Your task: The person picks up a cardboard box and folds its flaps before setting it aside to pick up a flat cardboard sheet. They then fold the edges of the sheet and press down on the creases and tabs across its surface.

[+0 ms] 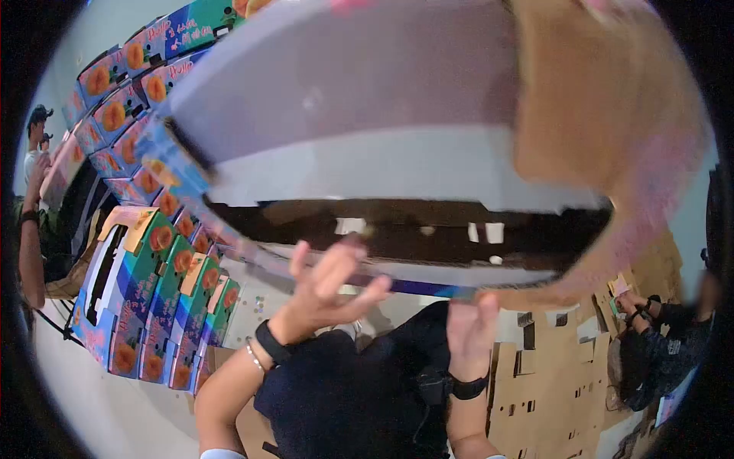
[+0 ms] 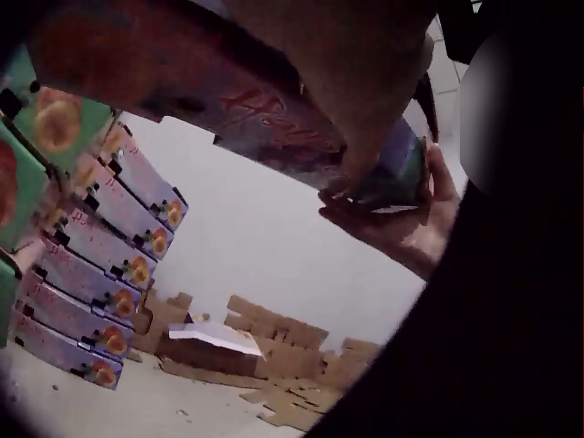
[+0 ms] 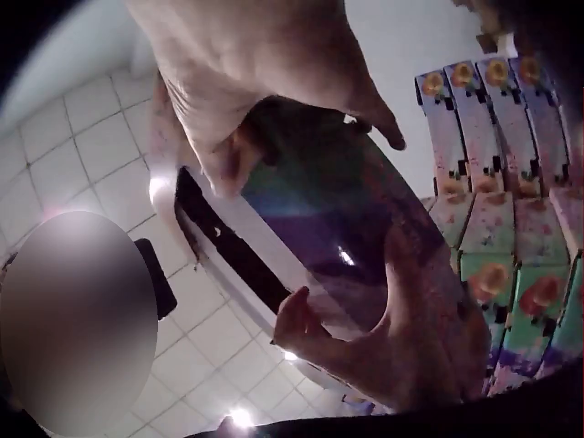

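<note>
A printed cardboard carton (image 1: 367, 153) with a long dark slot fills the upper head view, raised in front of the body. My left hand (image 1: 325, 294) is by its near edge, fingers spread and slightly bent. In the right wrist view, that left hand (image 3: 374, 342) lies against the printed panel and the slot's border. My right hand (image 1: 470, 329) grips the carton's lower edge, thumb on the near side. From the right wrist, the right hand (image 3: 265, 64) reaches across the green and purple panel (image 3: 319, 210). Red lettering shows on the carton (image 2: 274, 119) in the left wrist view.
Stacked printed cartons (image 1: 145, 298) stand at the left, with more piled behind. Flattened brown cardboard (image 1: 543, 390) covers the floor at the right. One person (image 1: 665, 344) sits at the far right; another person's arm (image 1: 30, 252) shows at the far left.
</note>
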`<act>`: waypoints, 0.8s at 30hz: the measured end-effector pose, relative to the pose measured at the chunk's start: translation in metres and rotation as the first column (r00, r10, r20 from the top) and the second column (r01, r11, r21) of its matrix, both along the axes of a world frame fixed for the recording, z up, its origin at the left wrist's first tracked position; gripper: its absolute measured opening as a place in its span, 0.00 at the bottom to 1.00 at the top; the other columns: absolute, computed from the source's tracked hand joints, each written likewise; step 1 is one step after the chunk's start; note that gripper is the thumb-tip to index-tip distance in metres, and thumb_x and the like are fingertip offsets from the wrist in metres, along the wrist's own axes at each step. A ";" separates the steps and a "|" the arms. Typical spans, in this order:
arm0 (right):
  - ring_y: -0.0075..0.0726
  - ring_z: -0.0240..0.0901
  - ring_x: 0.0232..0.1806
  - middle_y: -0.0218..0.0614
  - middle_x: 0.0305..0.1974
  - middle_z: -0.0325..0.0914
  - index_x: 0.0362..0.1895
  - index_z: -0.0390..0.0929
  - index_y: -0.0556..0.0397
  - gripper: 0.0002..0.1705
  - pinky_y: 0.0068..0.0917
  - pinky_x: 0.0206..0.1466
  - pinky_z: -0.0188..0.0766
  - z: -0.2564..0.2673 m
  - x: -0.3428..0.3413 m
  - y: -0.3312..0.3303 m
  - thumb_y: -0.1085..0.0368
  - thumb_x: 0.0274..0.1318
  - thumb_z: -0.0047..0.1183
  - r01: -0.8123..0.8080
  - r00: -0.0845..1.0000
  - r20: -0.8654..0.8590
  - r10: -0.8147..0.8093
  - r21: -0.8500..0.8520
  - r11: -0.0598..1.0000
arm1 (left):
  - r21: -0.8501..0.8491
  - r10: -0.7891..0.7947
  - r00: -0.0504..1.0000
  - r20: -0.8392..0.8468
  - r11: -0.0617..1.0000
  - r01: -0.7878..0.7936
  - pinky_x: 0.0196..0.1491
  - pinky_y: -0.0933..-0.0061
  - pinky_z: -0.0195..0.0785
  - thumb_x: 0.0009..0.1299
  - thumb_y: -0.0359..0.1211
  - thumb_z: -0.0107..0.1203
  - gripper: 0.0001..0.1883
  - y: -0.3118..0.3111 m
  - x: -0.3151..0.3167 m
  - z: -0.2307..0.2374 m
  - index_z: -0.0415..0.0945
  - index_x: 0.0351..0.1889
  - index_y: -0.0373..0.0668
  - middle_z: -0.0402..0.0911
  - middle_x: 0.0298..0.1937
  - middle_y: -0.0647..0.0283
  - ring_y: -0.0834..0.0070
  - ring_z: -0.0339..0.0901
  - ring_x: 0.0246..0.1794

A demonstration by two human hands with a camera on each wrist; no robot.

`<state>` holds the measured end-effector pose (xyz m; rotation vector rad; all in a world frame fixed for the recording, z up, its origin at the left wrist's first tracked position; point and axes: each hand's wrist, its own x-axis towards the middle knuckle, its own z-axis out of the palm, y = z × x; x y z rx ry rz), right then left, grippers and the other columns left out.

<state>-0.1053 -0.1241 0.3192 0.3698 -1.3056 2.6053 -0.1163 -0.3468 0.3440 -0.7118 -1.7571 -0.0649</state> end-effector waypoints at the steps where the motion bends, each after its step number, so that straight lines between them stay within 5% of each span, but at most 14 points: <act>1: 0.40 0.62 0.62 0.31 0.59 0.68 0.61 0.67 0.46 0.35 0.43 0.68 0.57 -0.013 -0.003 0.016 0.51 0.50 0.63 0.043 0.999 -0.032 -0.044 -0.026 0.999 | -0.127 0.111 0.994 -0.007 0.986 -0.111 0.70 0.43 0.30 0.56 0.52 0.66 0.19 0.003 -0.001 -0.005 0.77 0.45 0.70 0.68 0.51 0.58 0.58 0.72 0.54; 4: 0.40 0.62 0.63 0.30 0.60 0.68 0.62 0.67 0.45 0.37 0.45 0.69 0.55 -0.031 -0.021 0.068 0.49 0.48 0.65 0.048 0.980 -0.181 -0.076 -0.154 0.987 | -0.308 0.144 0.986 0.081 0.945 -0.112 0.70 0.40 0.20 0.63 0.47 0.54 0.18 0.014 -0.008 -0.003 0.73 0.53 0.76 0.71 0.58 0.72 0.71 0.68 0.58; 6: 0.40 0.61 0.64 0.30 0.61 0.67 0.62 0.67 0.44 0.38 0.45 0.69 0.54 -0.015 -0.028 0.090 0.49 0.47 0.65 -0.039 0.967 -0.253 -0.013 -0.199 0.979 | -0.399 0.187 0.982 0.028 0.903 -0.161 0.68 0.42 0.29 0.66 0.45 0.47 0.28 0.024 -0.011 0.002 0.59 0.66 0.73 0.65 0.66 0.76 0.75 0.62 0.65; 7: 0.41 0.61 0.64 0.30 0.62 0.66 0.62 0.67 0.45 0.39 0.45 0.68 0.56 -0.009 -0.036 0.102 0.50 0.47 0.65 -0.106 0.940 -0.328 0.093 -0.024 0.994 | -0.437 0.194 0.981 0.015 0.884 -0.168 0.66 0.46 0.36 0.69 0.46 0.44 0.30 0.027 -0.012 0.006 0.53 0.71 0.69 0.61 0.71 0.77 0.77 0.56 0.71; 10: 0.41 0.66 0.58 0.36 0.57 0.70 0.59 0.69 0.52 0.39 0.43 0.63 0.63 -0.018 -0.039 0.140 0.53 0.42 0.69 0.047 0.984 -0.175 0.035 0.446 0.894 | -0.634 0.165 0.976 0.142 0.772 -0.038 0.70 0.44 0.39 0.72 0.45 0.37 0.30 0.029 -0.030 0.018 0.46 0.74 0.68 0.54 0.74 0.70 0.70 0.53 0.72; 13: 0.39 0.70 0.53 0.38 0.49 0.77 0.45 0.78 0.59 0.35 0.41 0.60 0.64 -0.013 -0.046 0.142 0.50 0.35 0.73 0.053 0.996 -0.089 0.003 0.619 0.784 | -0.306 -0.114 0.876 0.469 0.909 0.283 0.71 0.42 0.36 0.72 0.43 0.43 0.33 0.052 -0.034 0.002 0.44 0.74 0.68 0.46 0.76 0.61 0.58 0.44 0.75; 15: 0.40 0.67 0.58 0.40 0.56 0.70 0.58 0.66 0.59 0.46 0.40 0.62 0.63 0.008 -0.053 0.126 0.41 0.41 0.65 0.053 0.993 -0.111 0.028 0.662 0.748 | -0.018 -0.364 0.716 0.595 0.885 0.466 0.72 0.41 0.34 0.71 0.41 0.48 0.35 0.070 -0.041 -0.005 0.43 0.74 0.68 0.41 0.77 0.55 0.49 0.38 0.76; 17: 0.40 0.65 0.61 0.41 0.60 0.66 0.64 0.60 0.60 0.51 0.39 0.64 0.63 0.038 -0.054 0.100 0.35 0.47 0.57 0.074 0.995 -0.094 -0.014 0.672 0.737 | 0.205 -0.377 0.530 0.760 0.912 0.356 0.70 0.42 0.39 0.66 0.39 0.55 0.42 0.079 -0.036 0.006 0.42 0.75 0.63 0.34 0.77 0.51 0.45 0.37 0.75; 19: 0.39 0.66 0.61 0.41 0.60 0.67 0.64 0.61 0.58 0.47 0.39 0.65 0.63 0.035 -0.070 0.095 0.35 0.52 0.53 0.162 0.987 -0.074 -0.144 0.408 0.898 | 0.416 -0.550 0.442 0.709 0.832 0.367 0.71 0.49 0.41 0.63 0.41 0.61 0.45 0.085 -0.035 0.040 0.46 0.74 0.48 0.34 0.74 0.37 0.43 0.38 0.75; 21: 0.40 0.66 0.61 0.41 0.60 0.67 0.65 0.60 0.57 0.46 0.39 0.64 0.64 0.033 -0.088 0.096 0.35 0.54 0.50 0.151 0.988 -0.035 -0.148 0.335 0.930 | 0.469 -0.636 0.387 0.668 0.763 0.444 0.71 0.58 0.43 0.60 0.33 0.61 0.48 0.089 -0.029 0.065 0.41 0.75 0.41 0.32 0.74 0.37 0.43 0.38 0.75; 22: 0.40 0.67 0.60 0.42 0.61 0.67 0.65 0.60 0.57 0.45 0.38 0.64 0.65 0.030 -0.093 0.099 0.35 0.56 0.48 0.143 0.989 0.000 -0.148 0.259 0.955 | 0.452 -0.644 0.406 0.648 0.755 0.475 0.66 0.60 0.54 0.61 0.32 0.60 0.40 0.088 -0.024 0.075 0.54 0.71 0.42 0.45 0.74 0.43 0.47 0.56 0.69; 24: 0.38 0.65 0.62 0.41 0.62 0.65 0.66 0.57 0.58 0.46 0.36 0.64 0.63 0.012 -0.092 0.120 0.38 0.54 0.51 0.093 0.988 0.088 -0.127 0.320 0.943 | 0.379 -0.582 0.289 0.760 0.758 0.531 0.61 0.62 0.61 0.60 0.32 0.60 0.34 0.071 -0.007 0.075 0.62 0.66 0.43 0.54 0.71 0.48 0.52 0.65 0.62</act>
